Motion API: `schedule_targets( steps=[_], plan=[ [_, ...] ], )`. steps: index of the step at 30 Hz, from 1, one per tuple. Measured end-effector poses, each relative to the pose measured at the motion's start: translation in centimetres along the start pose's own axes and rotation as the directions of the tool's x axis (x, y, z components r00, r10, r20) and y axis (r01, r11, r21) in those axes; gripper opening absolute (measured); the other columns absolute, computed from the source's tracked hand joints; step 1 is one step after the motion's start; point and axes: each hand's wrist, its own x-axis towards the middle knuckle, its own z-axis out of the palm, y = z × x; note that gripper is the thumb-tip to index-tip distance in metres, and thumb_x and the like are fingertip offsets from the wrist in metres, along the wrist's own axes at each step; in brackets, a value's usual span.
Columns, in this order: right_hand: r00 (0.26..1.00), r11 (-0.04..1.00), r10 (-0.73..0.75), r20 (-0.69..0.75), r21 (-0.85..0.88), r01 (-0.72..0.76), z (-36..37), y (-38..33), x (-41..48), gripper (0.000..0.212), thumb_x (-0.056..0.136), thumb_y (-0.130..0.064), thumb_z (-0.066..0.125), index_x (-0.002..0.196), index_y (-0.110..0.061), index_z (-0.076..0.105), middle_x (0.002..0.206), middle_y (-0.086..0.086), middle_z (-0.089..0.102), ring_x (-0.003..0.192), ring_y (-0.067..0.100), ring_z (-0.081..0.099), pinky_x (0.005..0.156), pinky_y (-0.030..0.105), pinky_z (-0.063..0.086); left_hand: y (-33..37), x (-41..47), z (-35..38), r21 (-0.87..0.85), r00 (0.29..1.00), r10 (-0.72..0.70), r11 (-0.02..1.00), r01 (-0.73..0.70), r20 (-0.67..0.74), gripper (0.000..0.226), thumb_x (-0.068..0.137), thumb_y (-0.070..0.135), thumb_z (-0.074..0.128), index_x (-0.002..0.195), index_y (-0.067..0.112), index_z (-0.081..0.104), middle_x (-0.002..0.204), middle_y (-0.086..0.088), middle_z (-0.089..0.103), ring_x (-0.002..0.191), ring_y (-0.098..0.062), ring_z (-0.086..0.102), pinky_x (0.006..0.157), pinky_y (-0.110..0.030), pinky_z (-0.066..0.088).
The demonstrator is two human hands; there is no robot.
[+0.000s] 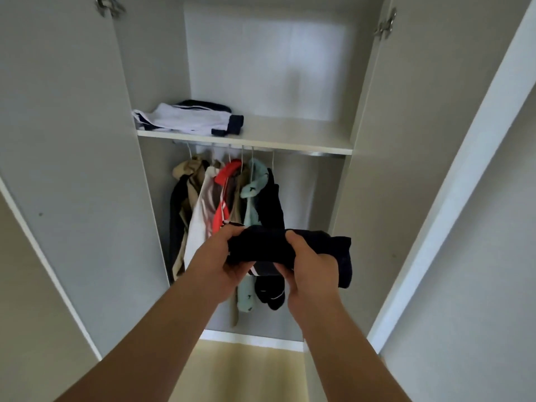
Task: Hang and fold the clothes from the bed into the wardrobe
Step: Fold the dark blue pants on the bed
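I stand in front of the open wardrobe. Both my hands hold a folded dark navy garment at chest height, below the shelf. My left hand grips its left end, thumb on top and fingers underneath. My right hand grips its middle, and the garment's right end droops past it. A folded white and navy garment lies on the left part of the wardrobe shelf. Under the shelf, several clothes hang on hangers from the rail: beige, white, red, mint and dark ones.
The wardrobe's left door and right door stand open on either side of me. The right part of the shelf is bare. A white wall panel is at the far right. Yellowish floor shows below the wardrobe base.
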Motion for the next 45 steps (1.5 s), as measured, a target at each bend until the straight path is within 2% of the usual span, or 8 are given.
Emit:
schedule_targets(
  steps=[10, 17, 21, 31, 36, 40, 42, 45],
  plan=[
    [0.961, 0.964, -0.249, 0.122, 0.128, 0.234, 15.0, -9.0, 13.2, 0.012, 0.084, -0.012, 0.077, 0.088, -0.004, 0.069, 0.066, 0.000, 0.073, 0.061, 0.010, 0.072, 0.053, 0.022, 0.055, 15.4, 13.7, 10.6, -0.032, 0.962, 0.190, 0.982, -0.187, 0.194, 0.012, 0.087, 0.012, 0.070, 0.096, 0.005, 0.067, 0.074, -0.011, 0.074, 0.065, -0.022, 0.074, 0.057, -0.032, 0.058],
    [0.922, 0.927, -0.362, 0.139, 0.157, 0.340, 24.8, -15.4, 23.2, 0.010, 0.083, -0.013, 0.077, 0.079, -0.006, 0.070, 0.068, 0.002, 0.074, 0.062, 0.014, 0.073, 0.054, 0.025, 0.056, 25.4, 22.8, 18.3, -0.008, 0.922, 0.228, 0.971, -0.238, 0.313, 0.015, 0.087, 0.010, 0.070, 0.098, 0.002, 0.065, 0.094, -0.017, 0.072, 0.076, -0.027, 0.075, 0.062, -0.037, 0.061],
    [0.940, 0.952, -0.297, 0.166, 0.120, 0.280, 29.2, -17.2, 29.7, 0.010, 0.084, -0.013, 0.075, 0.080, -0.006, 0.068, 0.062, 0.004, 0.072, 0.054, 0.017, 0.071, 0.052, 0.027, 0.057, 28.9, 29.3, 20.9, 0.004, 0.926, 0.218, 0.973, -0.231, 0.307, 0.017, 0.088, 0.010, 0.069, 0.102, 0.002, 0.066, 0.101, -0.018, 0.070, 0.085, -0.028, 0.072, 0.063, -0.038, 0.062],
    [0.941, 0.985, -0.171, 0.290, 0.037, 0.168, 38.1, -20.5, 48.0, 0.012, 0.084, -0.012, 0.074, 0.091, -0.004, 0.069, 0.092, 0.014, 0.070, 0.082, 0.026, 0.070, 0.062, 0.033, 0.061, 35.4, 45.3, 26.7, 0.056, 0.949, 0.229, 0.967, -0.246, 0.215, 0.012, 0.090, 0.009, 0.062, 0.099, 0.001, 0.064, 0.092, -0.015, 0.069, 0.077, -0.026, 0.070, 0.055, -0.034, 0.061],
    [0.895, 0.982, -0.189, 0.405, 0.077, 0.173, 42.2, -22.8, 56.1, 0.019, 0.084, -0.014, 0.076, 0.100, -0.006, 0.070, 0.103, 0.013, 0.072, 0.092, 0.025, 0.070, 0.065, 0.032, 0.061, 39.1, 52.0, 29.8, -0.028, 0.902, 0.383, 0.922, -0.385, 0.201, 0.023, 0.087, 0.006, 0.060, 0.109, 0.001, 0.066, 0.102, -0.015, 0.071, 0.085, -0.026, 0.073, 0.062, -0.032, 0.060],
    [0.909, 0.986, 0.029, 0.416, -0.163, 0.043, 42.1, -22.0, 61.7, 0.031, 0.091, -0.023, 0.070, 0.117, -0.009, 0.060, 0.117, 0.015, 0.065, 0.096, 0.027, 0.067, 0.071, 0.036, 0.060, 39.7, 57.0, 29.5, 0.244, 0.905, 0.416, 0.872, -0.425, 0.089, 0.037, 0.085, 0.010, 0.063, 0.122, 0.007, 0.060, 0.114, -0.014, 0.065, 0.099, -0.029, 0.066, 0.072, -0.037, 0.057],
    [0.932, 0.842, 0.183, 0.314, -0.539, 0.017, 40.9, -21.4, 63.6, 0.041, 0.094, -0.038, 0.065, 0.119, -0.008, 0.057, 0.117, 0.016, 0.065, 0.081, 0.025, 0.067, 0.059, 0.031, 0.057, 39.3, 58.7, 28.8, 0.578, 0.907, 0.420, 0.741, -0.341, -0.003, 0.029, 0.085, 0.011, 0.065, 0.113, 0.006, 0.060, 0.102, -0.011, 0.062, 0.083, -0.025, 0.060, 0.070, -0.034, 0.053],
    [0.962, 0.265, 0.205, 0.181, -0.956, 0.124, 39.3, -21.2, 64.5, 0.044, 0.097, -0.051, 0.054, 0.100, -0.008, 0.067, 0.090, 0.005, 0.074, 0.056, 0.012, 0.063, 0.046, 0.017, 0.041, 38.8, 60.0, 28.1, 0.893, 0.879, 0.471, 0.362, -0.266, 0.071, 0.030, 0.084, 0.008, 0.065, 0.112, 0.000, 0.062, 0.112, -0.014, 0.064, 0.081, -0.025, 0.058, 0.064, -0.030, 0.048]
  ],
)
